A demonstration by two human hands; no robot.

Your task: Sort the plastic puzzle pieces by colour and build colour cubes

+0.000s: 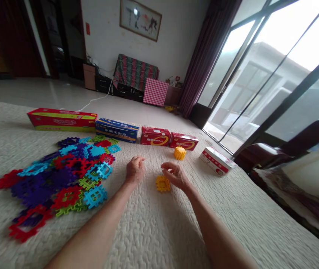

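Clearly, your right hand (pixel 176 175) had parted fingers; your left hand (pixel 135 171), farther off, was curled, its closure impossible to tell. Just nearer you than the right fingers lay the squarish yellow piece (pixel 163 184), showing no long axis.

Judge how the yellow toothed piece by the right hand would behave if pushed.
The yellow toothed piece looks like moulded plastic, so probably light and stiff. Its notched edges might catch on the quilted cover, making rolling unlikely.

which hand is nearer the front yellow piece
Right. The right hand is close beside the front yellow piece; the left hand is farther away, to its left.
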